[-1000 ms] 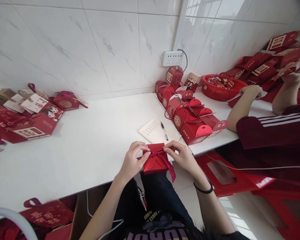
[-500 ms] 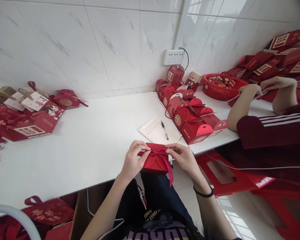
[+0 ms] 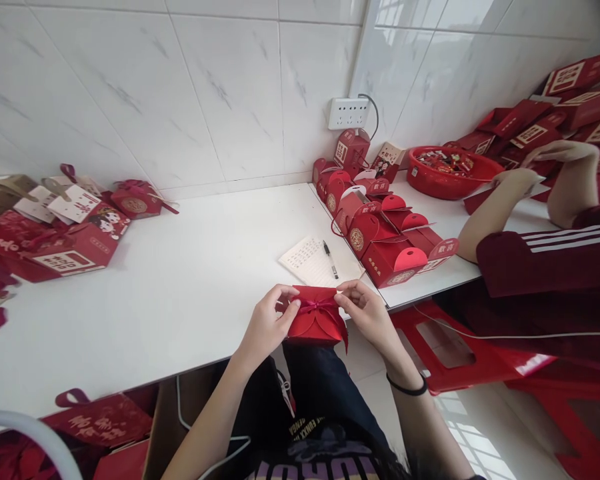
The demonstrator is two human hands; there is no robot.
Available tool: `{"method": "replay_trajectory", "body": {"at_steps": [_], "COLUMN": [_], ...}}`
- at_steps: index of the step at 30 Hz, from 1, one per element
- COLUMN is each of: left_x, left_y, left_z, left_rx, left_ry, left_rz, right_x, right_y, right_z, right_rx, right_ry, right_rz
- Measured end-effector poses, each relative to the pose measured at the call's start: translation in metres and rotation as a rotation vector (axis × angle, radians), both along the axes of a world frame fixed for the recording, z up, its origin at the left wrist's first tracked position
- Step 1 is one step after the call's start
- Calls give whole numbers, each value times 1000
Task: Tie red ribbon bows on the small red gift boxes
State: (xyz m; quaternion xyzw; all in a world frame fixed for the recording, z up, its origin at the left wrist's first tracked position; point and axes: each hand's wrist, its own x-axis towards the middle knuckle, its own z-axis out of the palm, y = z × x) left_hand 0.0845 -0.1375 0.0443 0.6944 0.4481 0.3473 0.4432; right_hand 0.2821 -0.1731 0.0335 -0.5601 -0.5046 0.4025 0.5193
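Observation:
A small red gift box with curved, overlapping flaps sits at the table's front edge, above my lap. Across its top runs a magenta ribbon, tied in a knot at the middle. My left hand pinches the ribbon at the left of the knot between thumb and fingertips. On the opposite side, my right hand pinches the ribbon near the box's upper right corner. A ribbon tail hangs down at the right side of the box. What lies behind my fingers is partly hidden.
Beyond the box lie a notebook and a pen. Several red boxes stand to the right, near a red basin of sweets. A co-worker's arms are at far right. More boxes are heaped left.
The ribbon's loose tail on the right has swung from hanging in front to beside the box. My right hand has shifted slightly outward. The co-worker's hands have moved a little.

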Motion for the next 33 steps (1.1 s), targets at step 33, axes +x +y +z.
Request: {"method": "replay_trajectory", "body": {"at_steps": [33], "left_x": [9], "left_y": [32], "left_z": [24], "left_rx": [128], "left_ry": [281], "left_rz": [-431], "right_x": [-82], "right_y": [-37], "right_z": [-10], "right_rx": [610], "right_ry": [-1021], "right_rz": [-82]}}
